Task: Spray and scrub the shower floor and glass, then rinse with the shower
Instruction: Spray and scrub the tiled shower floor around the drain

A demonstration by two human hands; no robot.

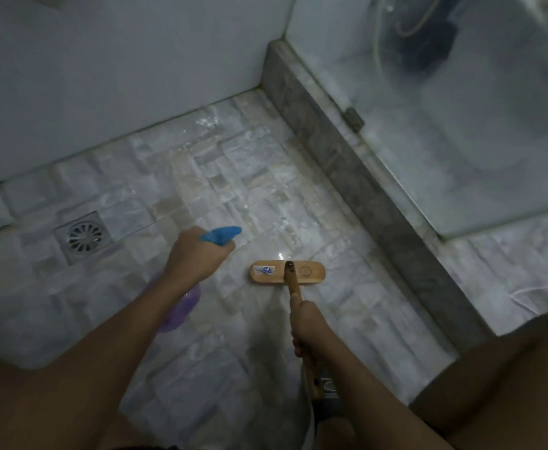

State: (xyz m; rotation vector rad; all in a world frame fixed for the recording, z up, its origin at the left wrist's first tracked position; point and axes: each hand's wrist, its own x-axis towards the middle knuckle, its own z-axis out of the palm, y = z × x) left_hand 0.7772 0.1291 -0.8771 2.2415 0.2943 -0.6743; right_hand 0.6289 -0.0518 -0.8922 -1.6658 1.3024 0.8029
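Observation:
My left hand [198, 254] grips a spray bottle [181, 306] with a purple body and a blue trigger head [222, 235], the nozzle pointing right over the floor. My right hand [308, 323] grips the wooden handle of a scrub brush, whose flat wooden head [311, 272] lies on the tiled shower floor [233, 177]. The tiles ahead of the brush look wet and shiny. The shower glass [461, 141] stands on the right, above a grey stone curb [341, 157].
A square metal drain [82, 237] sits in the floor at the left. White walls close the far side and left. Through the glass a toilet [493, 108] and a hose show. My bare legs fill the bottom corners.

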